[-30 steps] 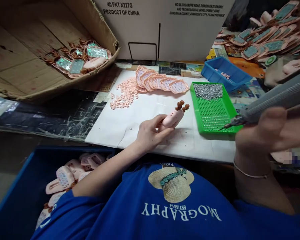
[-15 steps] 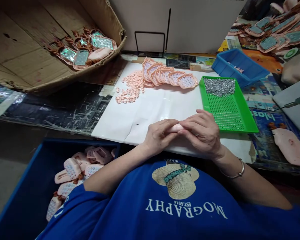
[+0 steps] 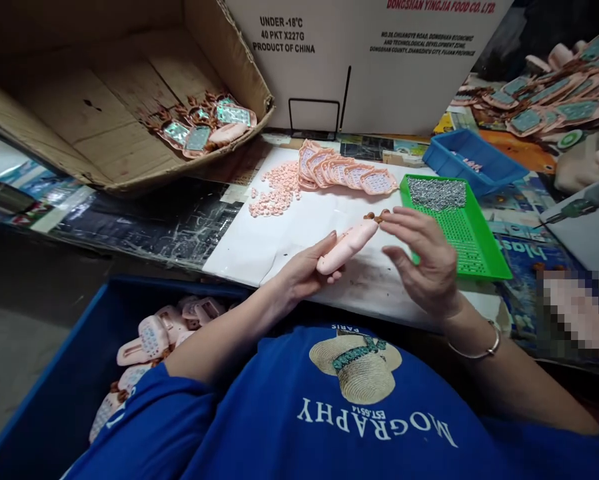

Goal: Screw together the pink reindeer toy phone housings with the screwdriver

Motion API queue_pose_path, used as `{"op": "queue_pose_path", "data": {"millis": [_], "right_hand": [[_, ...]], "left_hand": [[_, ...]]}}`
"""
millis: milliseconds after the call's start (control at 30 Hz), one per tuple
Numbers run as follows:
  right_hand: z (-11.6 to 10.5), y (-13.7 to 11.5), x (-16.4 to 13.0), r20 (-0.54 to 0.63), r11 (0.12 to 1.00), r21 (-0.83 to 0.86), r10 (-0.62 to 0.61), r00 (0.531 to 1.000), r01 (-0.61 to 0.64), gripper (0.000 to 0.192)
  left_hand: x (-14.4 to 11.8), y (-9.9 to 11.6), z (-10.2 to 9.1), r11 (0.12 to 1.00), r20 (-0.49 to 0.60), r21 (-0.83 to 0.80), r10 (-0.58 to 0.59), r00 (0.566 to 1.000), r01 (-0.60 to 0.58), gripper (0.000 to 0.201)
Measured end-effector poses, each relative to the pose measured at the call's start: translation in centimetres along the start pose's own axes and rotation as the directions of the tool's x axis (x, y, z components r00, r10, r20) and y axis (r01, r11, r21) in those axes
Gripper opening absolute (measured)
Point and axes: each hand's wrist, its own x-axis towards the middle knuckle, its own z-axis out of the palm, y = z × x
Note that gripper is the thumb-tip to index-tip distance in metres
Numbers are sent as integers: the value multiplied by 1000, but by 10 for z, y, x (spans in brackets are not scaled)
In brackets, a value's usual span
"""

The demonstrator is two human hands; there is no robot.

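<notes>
My left hand grips the lower end of a pink plastic toy casing, which is tilted with its smooth side facing up. Brown antler-like pieces stick out from its far end. My right hand is open, its fingers apart and the fingertips close to those brown pieces; whether they touch I cannot tell. Beyond my hands, on a white board, lie a pile of small pink parts and a row of overlapping pink panels.
A green tray of screws stands at right, with a blue bin behind. A cardboard box at upper left and a blue crate at lower left hold toy pieces. An electric screwdriver is at far right.
Both hands were closed together around the casing. Now my right hand has opened and drawn off to the right, while my left hand holds the casing with its brown end showing. The view has shifted.
</notes>
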Motion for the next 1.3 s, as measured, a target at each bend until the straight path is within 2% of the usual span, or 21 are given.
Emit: {"op": "queue_pose_path", "data": {"millis": [67,133,300,400,467,567,633,733,800,867,933,1000,1100,1167,1200,1233,1267,1300], "right_hand": [[6,0,-1,111,995,-49,-85,990,91,36],[13,0,0,160,985,-70,-146,976,158,37],[22,-5,8,171,977,40,-211,962,207,20],[27,-13,8,195,971,64,-238,952,230,20],[31,-18,5,236,967,56,-253,938,247,26],[34,-17,-2,252,978,59,-206,945,198,37],[35,-11,-8,257,990,69,-139,956,125,36],[36,-1,-17,309,996,78,-74,948,52,29],[39,4,-21,350,995,91,-59,935,29,27],[42,6,-25,382,994,107,-57,923,17,25],[45,7,-27,403,993,119,-61,913,15,24],[48,8,-28,414,992,120,-71,907,22,22],[51,9,-32,421,992,121,-85,903,37,21],[53,10,-35,433,992,123,-83,898,33,19],[54,10,-36,441,992,123,-77,894,25,18],[54,10,-37,450,992,122,-69,891,15,17],[54,9,-37,455,993,122,-59,888,4,17],[54,9,-37,459,993,121,-48,887,-9,17]], "left_hand": [[-3,0,-3,998,26,9,-63,998,63,35],[-6,-2,-4,996,54,43,-80,995,78,37],[-11,-11,-6,994,49,55,-100,994,98,35],[-21,-10,-16,993,17,115,-26,1000,24,32],[-39,-1,-32,969,-5,236,72,997,-69,37],[-86,22,-71,887,-90,432,224,970,-164,42],[-129,36,-103,847,-210,517,266,941,-124,46],[-186,50,-148,756,-377,652,263,888,53,41],[-209,60,-168,664,-386,743,323,864,84,41],[-214,76,-175,588,-351,807,400,846,57,43],[-203,99,-171,549,-303,835,497,813,-25,45],[-176,129,-159,494,-225,857,613,757,-144,44],[-118,181,-135,375,-108,877,763,637,-301,38],[-75,214,-119,311,-111,899,843,527,-308,32],[-55,229,-112,326,-159,899,864,477,-291,36],[-37,243,-105,405,-236,870,842,486,-280,44],[-21,254,-99,504,-312,823,785,535,-260,50],[-8,264,-94,551,-342,800,746,571,-240,51]]}}
